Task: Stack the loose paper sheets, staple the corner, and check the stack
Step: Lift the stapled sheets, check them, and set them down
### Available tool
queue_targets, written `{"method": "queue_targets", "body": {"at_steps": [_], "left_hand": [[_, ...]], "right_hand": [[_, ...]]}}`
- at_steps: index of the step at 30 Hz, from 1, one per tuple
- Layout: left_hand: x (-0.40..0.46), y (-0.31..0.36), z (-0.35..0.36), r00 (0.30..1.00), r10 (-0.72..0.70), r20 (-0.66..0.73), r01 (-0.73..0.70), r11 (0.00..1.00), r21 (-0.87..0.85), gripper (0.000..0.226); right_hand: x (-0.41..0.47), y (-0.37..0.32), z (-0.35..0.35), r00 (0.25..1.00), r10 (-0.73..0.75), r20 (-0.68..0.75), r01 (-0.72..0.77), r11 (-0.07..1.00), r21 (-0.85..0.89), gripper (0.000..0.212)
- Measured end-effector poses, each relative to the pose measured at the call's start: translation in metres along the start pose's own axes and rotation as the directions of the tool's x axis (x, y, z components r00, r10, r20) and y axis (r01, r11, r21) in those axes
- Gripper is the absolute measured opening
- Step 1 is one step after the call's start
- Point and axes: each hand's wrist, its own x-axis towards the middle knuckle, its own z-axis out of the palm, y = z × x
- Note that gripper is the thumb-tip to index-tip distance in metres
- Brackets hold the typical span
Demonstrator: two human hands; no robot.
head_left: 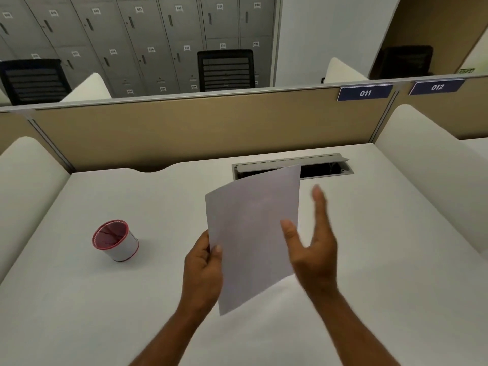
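At the centre of the frame, the left hand [203, 270] is pinching the left edge of the blank white paper sheets [253, 233], thumb on the near face and fingers curled behind. The sheets are being held up off the white desk surface [105, 299], tilted, with the top right corner overlapping the view of the grey cable-tray opening [327, 167] set in the desk toward the upper right of centre. How many sheets are in the stack cannot be told; they are reading as one flat face.

The right hand [314, 249] is standing just right of the sheets, spread wide with fingers extended upward and somewhat blurred. Its thumb [290, 233] is lying across the right part of the paper; whether it is pressing on the paper cannot be told. It is gripping nothing.

At the left of centre, a white cylindrical cup with a red scalloped rim [116, 240] is sitting on the desk, well apart from the hands.

Across the upper middle, a tan partition panel [184, 130] is closing off the desk, carrying blue number plates reading 011 [365, 93] and 012 [437, 87] at the upper right. Beyond it, at the top, grey numbered lockers [148, 35] and a black mesh-backed chair [227, 70] are showing.
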Motion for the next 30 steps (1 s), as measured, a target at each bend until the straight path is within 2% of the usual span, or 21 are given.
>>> {"method": "queue_targets", "body": {"at_steps": [1,3,5,6,8,10,19,22,26,30], "left_hand": [[0.004,-0.003,-0.005,1.0,0.002,0.009,-0.002,1.0,-0.002,0.044],[0.012,-0.007,-0.011,0.999,0.029,0.028,-0.029,0.999,-0.013,0.045],[0.017,-0.009,-0.011,0.998,0.057,0.04,-0.056,0.998,-0.025,0.046],[0.019,-0.01,-0.01,0.997,0.062,0.04,-0.061,0.998,-0.035,0.045],[0.022,-0.013,-0.004,0.998,0.057,0.027,-0.055,0.996,-0.073,0.043],[0.022,-0.019,0.004,0.999,0.043,0.003,-0.043,0.994,-0.098,0.043],[0.004,-0.06,0.043,0.99,-0.088,-0.107,0.087,0.996,-0.012,0.036],[0.004,-0.064,0.057,0.982,-0.111,-0.151,0.116,0.993,0.025,0.027],[0.018,-0.056,0.087,0.98,-0.108,-0.166,0.122,0.99,0.075,0.012],[0.038,-0.051,0.13,0.971,-0.194,-0.136,0.204,0.977,0.061,0.014]], "right_hand": [[0.007,0.012,-0.009,0.998,0.059,-0.011,-0.059,0.998,0.028,0.08],[0.019,0.033,-0.024,0.969,0.204,0.14,-0.226,0.959,0.17,0.08],[0.025,0.048,-0.034,0.901,0.28,0.33,-0.368,0.897,0.245,0.062],[0.027,0.055,-0.037,0.883,0.293,0.367,-0.394,0.887,0.239,0.051],[0.029,0.062,-0.039,0.88,0.31,0.36,-0.398,0.895,0.203,0.033],[0.031,0.067,-0.038,0.887,0.321,0.333,-0.398,0.896,0.196,0.026],[0.017,0.117,-0.038,0.857,0.406,0.317,-0.462,0.878,0.123,0.017],[0.017,0.131,-0.046,0.839,0.429,0.334,-0.48,0.873,0.085,0.015],[0.03,0.147,-0.067,0.859,0.439,0.262,-0.466,0.883,0.049,0.011],[0.058,0.162,-0.101,0.868,0.46,0.186,-0.478,0.876,0.062,0.015]]}}
